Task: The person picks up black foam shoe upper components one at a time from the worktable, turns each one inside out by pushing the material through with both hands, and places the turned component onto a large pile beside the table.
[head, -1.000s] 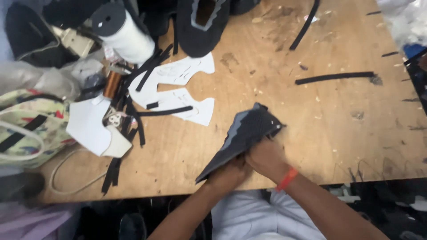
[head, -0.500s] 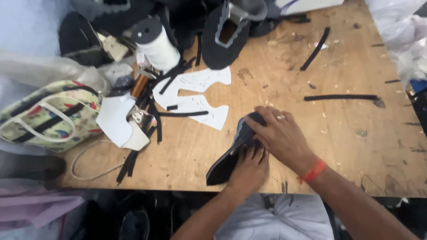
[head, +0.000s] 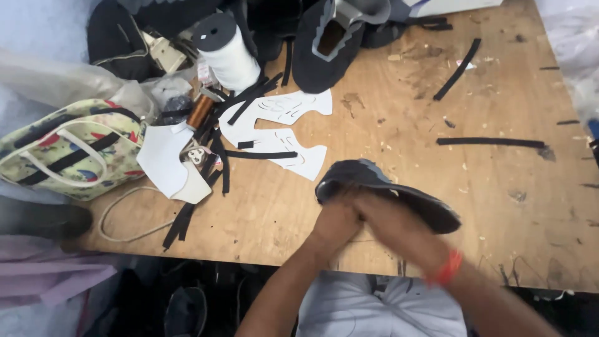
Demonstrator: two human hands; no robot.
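Both hands grip a dark shoe upper (head: 387, 187) near the front edge of a scuffed wooden workbench (head: 511, 206). The left hand (head: 337, 221) clasps the piece from below at its rounded end, while the right hand (head: 399, 228), blurred and wearing a red wristband (head: 447, 269), closes on it beside the left; the upper extends rightward above both. White paper patterns (head: 281, 128) and black strips (head: 490, 142) lie beyond on the bench.

Scuffed plywood worktable (head: 399, 118) — stained, flecked with scraps, dim floor below, soft even light
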